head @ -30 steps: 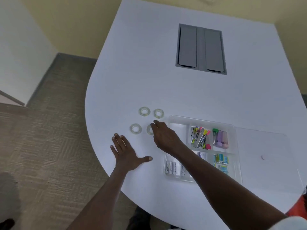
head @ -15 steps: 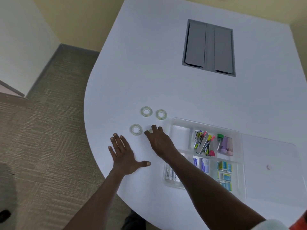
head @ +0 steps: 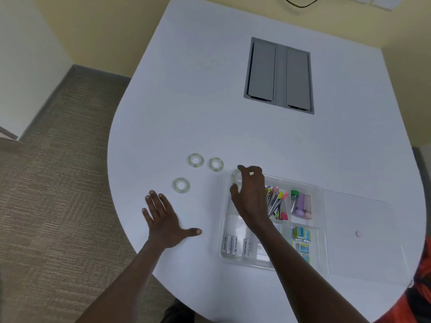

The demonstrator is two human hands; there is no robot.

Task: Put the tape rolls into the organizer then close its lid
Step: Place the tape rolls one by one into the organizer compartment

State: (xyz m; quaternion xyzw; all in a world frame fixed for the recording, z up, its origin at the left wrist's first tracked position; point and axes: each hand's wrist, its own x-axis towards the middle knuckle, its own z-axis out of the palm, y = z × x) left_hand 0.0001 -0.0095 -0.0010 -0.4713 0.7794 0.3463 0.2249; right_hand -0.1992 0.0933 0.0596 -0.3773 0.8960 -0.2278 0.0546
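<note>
Head view: our right hand (head: pixel 250 197) fingers pinch one roll (head: pixel 236 176) over the organizer (head: pixel 323 229) corner at 11 o'clock. We could drop it outside. Left hand (head: pixel 164 220) lies spread flat on the surface (head: pixel 210 101). Three rolls (head: pixel 195 160) wait.

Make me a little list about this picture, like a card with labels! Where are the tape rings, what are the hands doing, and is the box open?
tape rolls on table: three, at and
fourth tape roll: held in the right hand, over the organizer's far left corner
left hand: flat on the white table, fingers spread, holding nothing
organizer: clear, open, with batteries, pens and other small items in compartments
lid: clear, lying open flat to the right
</note>
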